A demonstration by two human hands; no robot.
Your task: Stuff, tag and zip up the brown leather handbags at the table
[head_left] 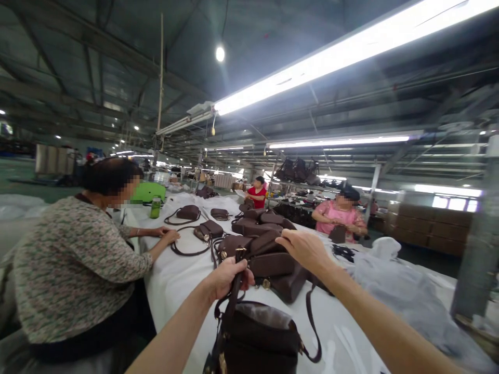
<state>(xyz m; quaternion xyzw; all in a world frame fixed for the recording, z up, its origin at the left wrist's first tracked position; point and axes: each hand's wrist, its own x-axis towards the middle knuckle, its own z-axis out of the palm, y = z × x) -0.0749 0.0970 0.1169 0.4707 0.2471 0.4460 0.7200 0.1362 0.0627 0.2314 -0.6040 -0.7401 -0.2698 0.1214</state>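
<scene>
Fingers of left hand (pixel 228 277) are curling tight around the strap (pixel 235 291) of the open brown bag (pixel 259 337) nearest the camera. Right hand (pixel 306 249), fingers bent, is resting on the bag pile (pixel 268 259) behind it. Green bottle (pixel 155 206) label is unreadable.

Factory hall: fluorescent tube lights (pixel 351 47) overhead, long white-covered table (pixel 175 280), cardboard boxes (pixel 429 226).
</scene>
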